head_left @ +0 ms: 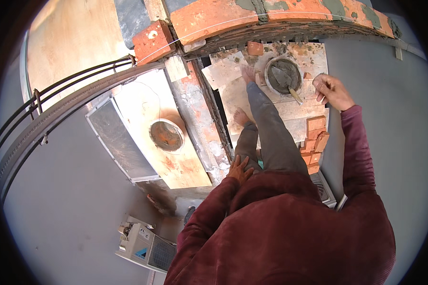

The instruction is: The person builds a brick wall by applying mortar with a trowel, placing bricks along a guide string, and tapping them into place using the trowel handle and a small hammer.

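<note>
My left hand [241,169] lies on my left thigh with its fingers spread, holding nothing I can see. Out to the right, my right hand [334,91] is raised with curled fingers; whatever they may hold is hidden. Nearest to it is a round bucket [267,76] of wet grey mortar. A trowel [296,97] rests in the bucket, its blade on the mortar and its wooden handle over the rim toward me. The bucket stands on a plank platform [233,95], where my bare feet also are.
Ahead runs a curved brick course [214,21] with mortar patches and a white string line [242,19]. Stacked bricks [315,137] sit at the platform's right side. To the left are a second bucket [166,135] on a board, black cables [62,88] and an air-conditioner unit [145,244] below.
</note>
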The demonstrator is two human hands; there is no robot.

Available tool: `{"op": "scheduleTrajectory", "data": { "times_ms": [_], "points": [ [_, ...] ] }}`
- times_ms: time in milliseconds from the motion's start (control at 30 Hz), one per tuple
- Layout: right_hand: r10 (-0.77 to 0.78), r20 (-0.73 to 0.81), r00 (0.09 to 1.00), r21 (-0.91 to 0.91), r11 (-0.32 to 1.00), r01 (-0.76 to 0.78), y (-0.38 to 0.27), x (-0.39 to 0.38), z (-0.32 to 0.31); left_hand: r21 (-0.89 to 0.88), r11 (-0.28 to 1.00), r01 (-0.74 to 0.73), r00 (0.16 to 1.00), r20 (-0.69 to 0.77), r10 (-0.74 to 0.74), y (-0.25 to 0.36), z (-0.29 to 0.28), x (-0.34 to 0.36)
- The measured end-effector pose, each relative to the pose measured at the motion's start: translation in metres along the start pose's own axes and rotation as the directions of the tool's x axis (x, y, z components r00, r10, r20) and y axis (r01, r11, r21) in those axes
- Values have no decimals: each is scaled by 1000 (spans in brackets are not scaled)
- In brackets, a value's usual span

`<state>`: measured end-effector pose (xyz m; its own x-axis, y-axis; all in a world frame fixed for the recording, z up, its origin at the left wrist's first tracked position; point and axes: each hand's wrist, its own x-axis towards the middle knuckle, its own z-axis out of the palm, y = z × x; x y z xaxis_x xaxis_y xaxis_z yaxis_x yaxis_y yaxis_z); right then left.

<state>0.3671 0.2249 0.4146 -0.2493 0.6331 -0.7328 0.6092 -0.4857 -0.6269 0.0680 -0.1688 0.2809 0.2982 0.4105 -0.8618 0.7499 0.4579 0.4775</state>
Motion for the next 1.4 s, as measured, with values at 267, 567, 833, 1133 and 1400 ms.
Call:
{"op": "scheduleTrajectory", "data": {
  "times_ms": [267,567,833,1133,1400],
  "points": [
    [147,-350,925,-423,857,-296,376,101,100,179,969,172,984,5,-175,35,14,-27],
    [184,-393,901,-40,975,-217,493,212,143,242,961,135,990,-69,-122,34,29,-13],
    [119,-305,945,-464,848,-256,427,189,112,217,967,135,990,-74,-121,60,25,-13],
    [-205,-1,979,-375,907,189,193,-56,81,75,990,118,986,-129,-108,35,54,-9],
    [-558,303,772,-703,417,577,-76,7,138,-125,978,164,958,-218,-188,40,66,-16]
  ]
}}
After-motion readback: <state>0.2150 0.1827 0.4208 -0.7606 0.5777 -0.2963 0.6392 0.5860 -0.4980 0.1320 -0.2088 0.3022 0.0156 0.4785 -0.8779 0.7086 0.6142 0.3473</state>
